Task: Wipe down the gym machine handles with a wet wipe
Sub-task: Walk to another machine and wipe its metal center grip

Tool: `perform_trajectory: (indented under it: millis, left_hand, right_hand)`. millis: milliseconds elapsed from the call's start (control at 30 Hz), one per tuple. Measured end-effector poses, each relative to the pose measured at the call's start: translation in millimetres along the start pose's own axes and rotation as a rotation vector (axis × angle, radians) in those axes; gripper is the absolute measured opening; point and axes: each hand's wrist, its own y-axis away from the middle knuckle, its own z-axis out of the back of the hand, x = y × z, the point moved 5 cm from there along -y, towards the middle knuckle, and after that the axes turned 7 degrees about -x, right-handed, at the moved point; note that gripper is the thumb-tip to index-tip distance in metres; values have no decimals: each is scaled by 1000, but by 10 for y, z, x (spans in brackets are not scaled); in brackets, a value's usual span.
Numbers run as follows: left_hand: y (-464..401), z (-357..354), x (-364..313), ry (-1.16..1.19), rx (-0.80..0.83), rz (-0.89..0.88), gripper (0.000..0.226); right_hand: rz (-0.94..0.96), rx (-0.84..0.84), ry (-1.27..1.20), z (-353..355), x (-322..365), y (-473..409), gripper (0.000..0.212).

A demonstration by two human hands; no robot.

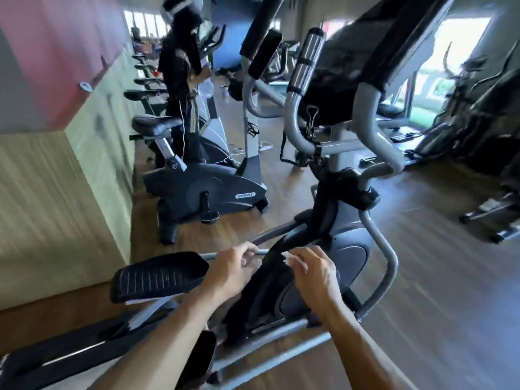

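Head view: right hand (315,274) pinches a small white wet wipe (291,258); left hand (233,267) has fingers curled, holding nothing certain. The handles (306,63) stand upright, far above and ahead of both hands, right hand approx. nearer.

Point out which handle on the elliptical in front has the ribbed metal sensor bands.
The short inner left handle, rising beside the console. It carries shiny ribbed bands; the taller outer handle is plain black.
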Motion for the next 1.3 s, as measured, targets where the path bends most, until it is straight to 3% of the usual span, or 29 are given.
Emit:
perform_trajectory:
  millis: [167, 533, 633, 800, 1100, 1300]
  left_hand:
    - [-674, 453, -399, 23, -51, -166, 23]
    - [-1961, 1168, -1267, 229, -247, -452, 29]
    - [-2184, 1228, -1463, 276, -245, -473, 24]
    - [-2469, 1218, -1782, 353, -183, -623, 35]
    - [-2725, 1124, -1789, 418, -69, -691, 44]
    - [-2738, 1183, -1825, 397, -49, -684, 44]
  right_hand:
    - [1, -151, -5, 192, 477, -720, 11]
    - [220, -433, -7, 394, 1113, -2184, 15]
    - [202, -501, -13, 378, 1156, -2470, 15]
    - [223, -651, 0, 441, 1255, -2816, 15]
    - [239, -692, 91, 390, 1276, -2831, 16]
    - [263, -613, 111, 521, 1309, -3013, 13]
